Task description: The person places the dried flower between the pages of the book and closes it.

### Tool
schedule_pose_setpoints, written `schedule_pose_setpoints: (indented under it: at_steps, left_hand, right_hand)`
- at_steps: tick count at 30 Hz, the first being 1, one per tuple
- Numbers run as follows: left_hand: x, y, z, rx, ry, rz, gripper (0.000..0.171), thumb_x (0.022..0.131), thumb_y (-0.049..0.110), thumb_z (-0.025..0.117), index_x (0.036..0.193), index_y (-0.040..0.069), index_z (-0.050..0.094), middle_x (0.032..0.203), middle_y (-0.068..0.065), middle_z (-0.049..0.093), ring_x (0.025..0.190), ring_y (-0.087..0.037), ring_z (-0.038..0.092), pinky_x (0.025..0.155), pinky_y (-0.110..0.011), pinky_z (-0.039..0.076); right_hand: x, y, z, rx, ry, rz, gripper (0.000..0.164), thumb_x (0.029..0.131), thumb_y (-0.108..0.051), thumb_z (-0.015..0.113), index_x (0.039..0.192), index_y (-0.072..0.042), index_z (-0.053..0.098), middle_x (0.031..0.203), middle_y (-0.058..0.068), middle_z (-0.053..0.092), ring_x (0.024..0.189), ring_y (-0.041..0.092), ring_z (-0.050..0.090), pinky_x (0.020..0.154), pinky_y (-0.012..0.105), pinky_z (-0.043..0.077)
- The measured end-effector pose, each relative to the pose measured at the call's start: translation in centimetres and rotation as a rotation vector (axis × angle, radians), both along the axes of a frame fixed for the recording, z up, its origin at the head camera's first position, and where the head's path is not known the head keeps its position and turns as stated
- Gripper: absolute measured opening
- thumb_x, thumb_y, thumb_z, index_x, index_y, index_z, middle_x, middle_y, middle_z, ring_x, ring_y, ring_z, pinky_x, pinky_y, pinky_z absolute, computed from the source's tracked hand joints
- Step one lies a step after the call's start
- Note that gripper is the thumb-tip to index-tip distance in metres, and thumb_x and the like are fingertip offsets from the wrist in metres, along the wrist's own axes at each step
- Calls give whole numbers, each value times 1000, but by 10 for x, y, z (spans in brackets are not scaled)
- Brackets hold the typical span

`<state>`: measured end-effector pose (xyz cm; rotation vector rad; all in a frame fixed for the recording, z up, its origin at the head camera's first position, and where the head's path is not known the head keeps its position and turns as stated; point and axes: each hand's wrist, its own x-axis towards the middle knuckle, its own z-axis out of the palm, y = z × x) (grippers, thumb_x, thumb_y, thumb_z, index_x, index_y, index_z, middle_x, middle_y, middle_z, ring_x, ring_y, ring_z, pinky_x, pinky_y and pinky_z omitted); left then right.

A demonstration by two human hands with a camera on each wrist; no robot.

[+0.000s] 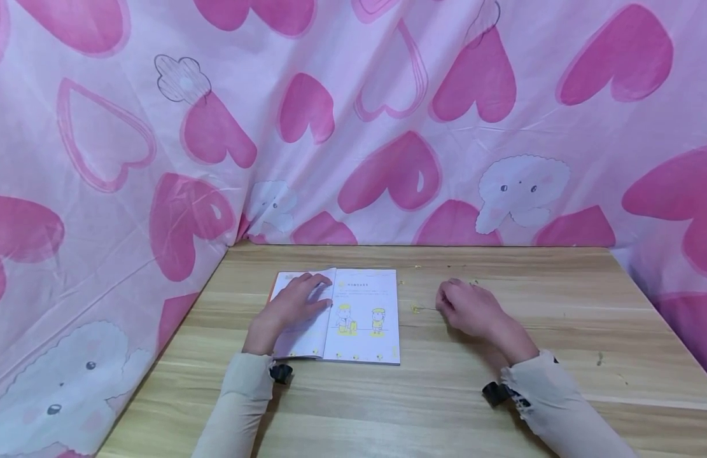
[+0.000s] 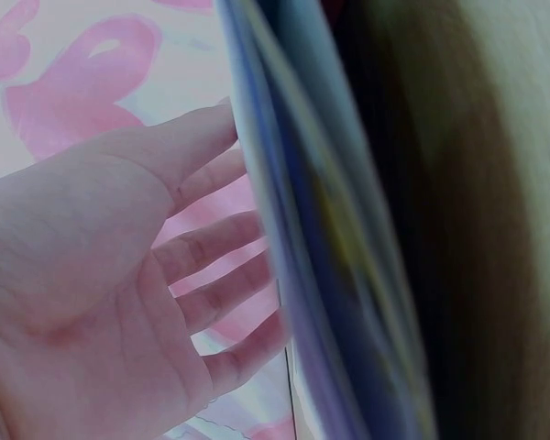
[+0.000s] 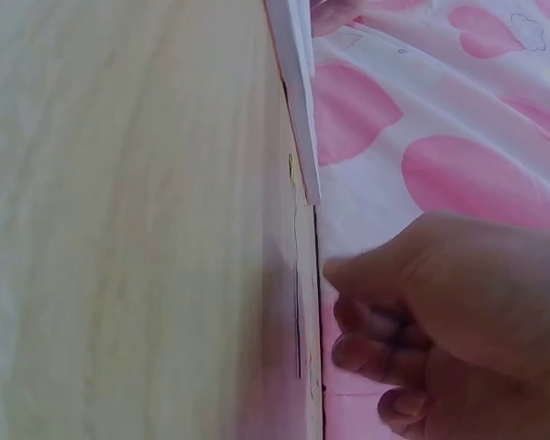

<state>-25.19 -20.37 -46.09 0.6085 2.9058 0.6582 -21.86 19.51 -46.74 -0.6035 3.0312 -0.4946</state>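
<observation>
An open book [image 1: 361,343] lies on the wooden table, its right page printed with yellow-coloured figures. My left hand [image 1: 296,302] rests over the left page, fingers spread and relaxed; in the left wrist view its fingertips meet the page edges [image 2: 293,229]. To the right of the book lies a thin dark stem [image 3: 297,293] with a small yellow end [image 1: 415,309]. My right hand [image 1: 470,308] is just above this stem, fingers curled and thumb near the index finger. In the right wrist view a small gap shows between thumb and stem.
Small yellowish bits [image 1: 401,282] lie on the table [image 1: 387,407] beyond the book, and a greyish bit [image 1: 599,359] lies to the right. A pink heart-patterned cloth [image 1: 387,76] hangs along the back and left sides. Both wrists wear black bands.
</observation>
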Motion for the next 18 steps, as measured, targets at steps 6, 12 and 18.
schedule_pose_setpoints:
  at_steps: [6, 12, 18]
  left_hand:
    - [-1, 1, 1, -5, -5, 1, 44, 104, 31, 74, 144, 17, 63, 152, -14, 62, 147, -40, 54, 124, -59, 42]
    - [1, 2, 2, 4, -26, 17, 45, 104, 33, 74, 145, 18, 63, 155, -13, 60, 149, -39, 52, 125, -59, 41]
    - [1, 2, 2, -2, -16, 12, 44, 104, 32, 74, 144, 18, 63, 153, -15, 61, 147, -40, 53, 123, -60, 42]
  right_hand:
    - [-4, -6, -3, -11, -16, -16, 8, 98, -21, 79, 90, -22, 77, 84, -8, 70, 78, 10, 60, 69, 34, 53]
    - [0, -10, -4, 59, 28, 27, 17, 101, -18, 74, 84, -21, 69, 85, -6, 65, 78, 13, 59, 69, 38, 52]
    - [4, -12, -6, 66, -10, 27, 18, 104, -14, 68, 87, -19, 63, 88, -3, 60, 76, 14, 54, 65, 34, 47]
